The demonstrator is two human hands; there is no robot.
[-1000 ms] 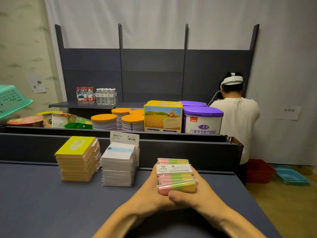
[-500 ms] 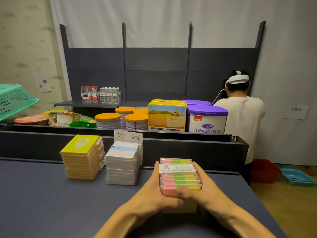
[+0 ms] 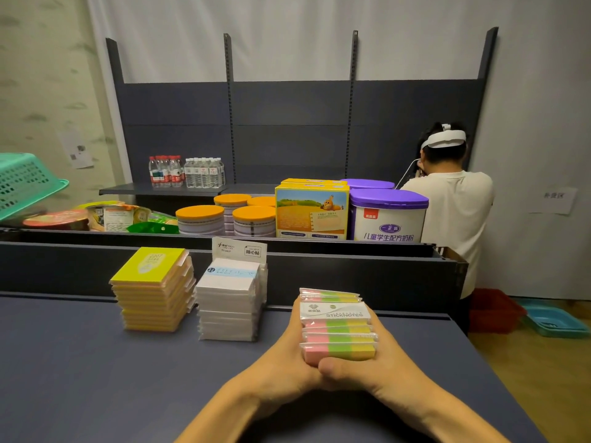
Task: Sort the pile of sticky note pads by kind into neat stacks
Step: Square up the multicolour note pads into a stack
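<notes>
Squeezing a striped pad stack (image 3: 338, 327) between left hand (image 3: 289, 362) and right hand (image 3: 367, 369), fingers wrapped round it; uneven pressure could fan the slippery pads sideways.

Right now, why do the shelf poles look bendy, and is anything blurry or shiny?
In the head view, the wide-angle lens bows the shelf uprights outward near the edges; the green basket at the left edge looks smeared; the lighting is dim and warm, with soft shadow under both hands; faint glare shows on the plastic wrap of the striped sticky note pads; the yellow stack stays sharp.
</notes>
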